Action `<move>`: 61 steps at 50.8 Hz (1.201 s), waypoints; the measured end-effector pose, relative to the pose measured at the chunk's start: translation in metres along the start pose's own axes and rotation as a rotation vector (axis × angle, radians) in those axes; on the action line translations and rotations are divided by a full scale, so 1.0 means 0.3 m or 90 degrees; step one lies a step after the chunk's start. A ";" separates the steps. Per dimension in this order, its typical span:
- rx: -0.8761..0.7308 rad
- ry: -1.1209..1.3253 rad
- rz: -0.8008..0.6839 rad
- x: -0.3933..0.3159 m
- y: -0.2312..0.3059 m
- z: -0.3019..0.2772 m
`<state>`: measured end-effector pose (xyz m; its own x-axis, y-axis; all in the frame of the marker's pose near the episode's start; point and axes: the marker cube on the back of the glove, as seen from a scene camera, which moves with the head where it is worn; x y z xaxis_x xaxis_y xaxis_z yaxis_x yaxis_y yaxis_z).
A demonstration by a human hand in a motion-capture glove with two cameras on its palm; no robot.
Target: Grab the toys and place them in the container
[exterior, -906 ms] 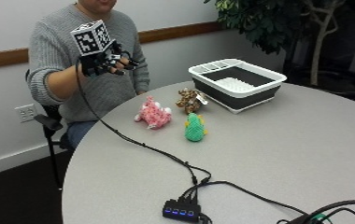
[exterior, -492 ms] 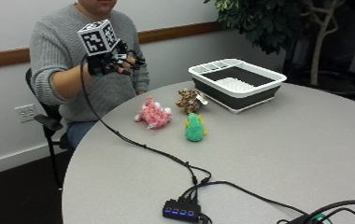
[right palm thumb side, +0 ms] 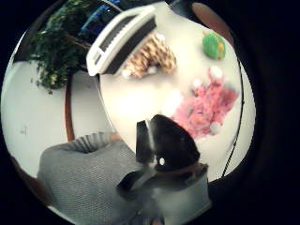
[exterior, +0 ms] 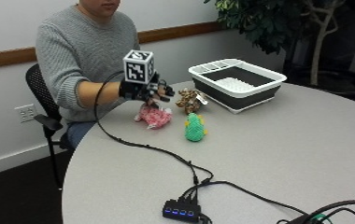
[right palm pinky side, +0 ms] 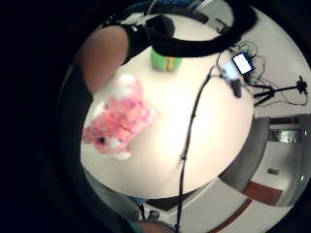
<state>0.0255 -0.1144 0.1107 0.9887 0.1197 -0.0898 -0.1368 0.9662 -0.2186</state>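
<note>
On the desk (exterior: 301,140) nearest us lies the green toy (exterior: 195,128), then the pink toy (exterior: 155,116). Our gloved grip (exterior: 145,90) hovers just above the pink toy, fingers relaxed and holding nothing. Beyond sits the brown toy (exterior: 188,99), just beside the white-rimmed container (exterior: 237,84).

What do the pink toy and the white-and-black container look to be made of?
Pink toy: probably plush fabric, with a fuzzy, matte, tufted surface and soft outline. Container: likely moulded plastic, with a smooth white rim, ribbed floor and dark walls; the walls could be softer rubber, hard to tell.
</note>
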 end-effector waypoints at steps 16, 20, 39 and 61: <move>-0.184 0.116 -0.023 -0.045 0.049 0.292; -0.167 0.132 -0.021 -0.051 0.056 0.292; 0.280 -0.024 0.012 0.084 0.041 -0.163; 0.287 -0.100 -0.213 -0.627 -0.411 -0.511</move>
<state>-0.1529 -0.2910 0.0057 0.9755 -0.2099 0.0664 0.1900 0.9549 0.2281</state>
